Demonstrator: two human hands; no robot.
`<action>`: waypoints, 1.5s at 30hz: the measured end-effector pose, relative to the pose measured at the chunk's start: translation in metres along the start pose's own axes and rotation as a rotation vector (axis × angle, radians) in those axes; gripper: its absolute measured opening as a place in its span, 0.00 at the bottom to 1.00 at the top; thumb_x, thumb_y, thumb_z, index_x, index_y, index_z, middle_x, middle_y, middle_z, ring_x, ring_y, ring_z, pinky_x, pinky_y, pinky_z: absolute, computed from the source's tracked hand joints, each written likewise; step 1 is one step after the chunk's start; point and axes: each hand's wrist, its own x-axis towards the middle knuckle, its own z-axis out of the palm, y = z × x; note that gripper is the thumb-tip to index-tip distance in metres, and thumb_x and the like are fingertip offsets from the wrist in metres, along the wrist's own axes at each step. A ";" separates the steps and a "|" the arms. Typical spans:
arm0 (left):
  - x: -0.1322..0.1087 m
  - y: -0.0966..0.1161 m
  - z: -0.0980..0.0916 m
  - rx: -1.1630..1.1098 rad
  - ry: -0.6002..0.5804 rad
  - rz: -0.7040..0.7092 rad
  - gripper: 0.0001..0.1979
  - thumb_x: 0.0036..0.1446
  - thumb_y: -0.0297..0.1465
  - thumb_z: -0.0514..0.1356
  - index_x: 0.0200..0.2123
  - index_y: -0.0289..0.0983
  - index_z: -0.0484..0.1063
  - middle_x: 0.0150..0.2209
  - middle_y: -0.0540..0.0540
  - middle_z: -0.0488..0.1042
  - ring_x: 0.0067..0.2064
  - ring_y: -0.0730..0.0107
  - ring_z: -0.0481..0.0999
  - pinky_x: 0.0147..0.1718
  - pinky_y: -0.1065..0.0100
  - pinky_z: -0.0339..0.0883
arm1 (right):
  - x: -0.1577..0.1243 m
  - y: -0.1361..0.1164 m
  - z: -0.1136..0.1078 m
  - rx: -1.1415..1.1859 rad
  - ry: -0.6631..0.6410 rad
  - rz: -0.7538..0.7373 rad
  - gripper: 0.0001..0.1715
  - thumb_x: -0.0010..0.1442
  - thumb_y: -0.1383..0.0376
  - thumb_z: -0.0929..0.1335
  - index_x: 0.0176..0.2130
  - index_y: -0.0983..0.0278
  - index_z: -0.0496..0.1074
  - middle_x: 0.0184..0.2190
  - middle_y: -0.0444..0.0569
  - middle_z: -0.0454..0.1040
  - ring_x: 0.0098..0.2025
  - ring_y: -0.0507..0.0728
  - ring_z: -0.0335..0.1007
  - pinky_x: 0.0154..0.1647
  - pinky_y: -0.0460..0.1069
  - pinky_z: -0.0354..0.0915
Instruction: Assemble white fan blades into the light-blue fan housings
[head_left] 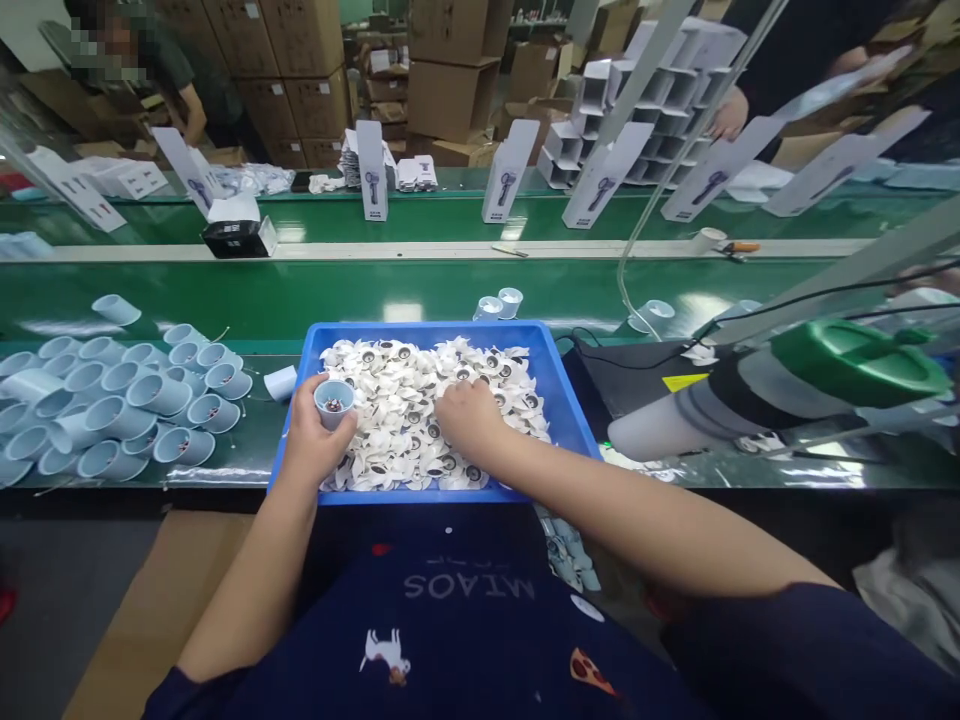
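Observation:
My left hand (pixel 313 430) is closed round a light blue cup-shaped housing (pixel 334 400), its opening facing up with small dark and reddish parts inside. It is over the left side of a blue plastic tray (pixel 574 400). Small white fan blades (pixel 390 420) with dark round centres fill the tray. My right hand (pixel 471 415) reaches into the pile with its fingers curled down among the blades. The fingertips are hidden, so whatever they grip does not show.
More blue housings (pixel 112 410) are heaped at the left, and one housing (pixel 280 383) lies against the tray. A green-lidded clear cylinder (pixel 780 385) leans in from the right. Beyond runs a green conveyor (pixel 330 290) with white boxes (pixel 510 172). Other people stand across it.

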 end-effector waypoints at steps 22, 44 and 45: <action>-0.036 0.071 -0.010 -0.028 -0.337 0.433 0.29 0.55 0.36 0.69 0.60 0.42 0.69 0.56 0.40 0.78 0.56 0.52 0.78 0.56 0.54 0.72 | -0.068 0.019 0.026 1.713 0.218 -0.439 0.21 0.69 0.50 0.57 0.47 0.63 0.65 0.32 0.50 0.71 0.33 0.56 0.72 0.38 0.52 0.73; -0.045 0.097 0.009 0.168 -0.121 0.750 0.31 0.59 0.24 0.66 0.65 0.41 0.64 0.51 0.41 0.81 0.55 0.57 0.79 0.56 0.55 0.73 | -0.067 0.019 0.000 1.140 0.537 -0.349 0.13 0.56 0.69 0.79 0.42 0.56 0.82 0.35 0.44 0.65 0.36 0.52 0.66 0.38 0.48 0.64; -0.046 0.099 0.010 0.179 -0.119 0.734 0.31 0.59 0.24 0.66 0.64 0.41 0.64 0.51 0.41 0.81 0.55 0.57 0.79 0.56 0.55 0.73 | -0.066 0.018 -0.001 1.139 0.544 -0.345 0.12 0.56 0.69 0.79 0.41 0.57 0.82 0.35 0.44 0.65 0.35 0.52 0.66 0.38 0.48 0.63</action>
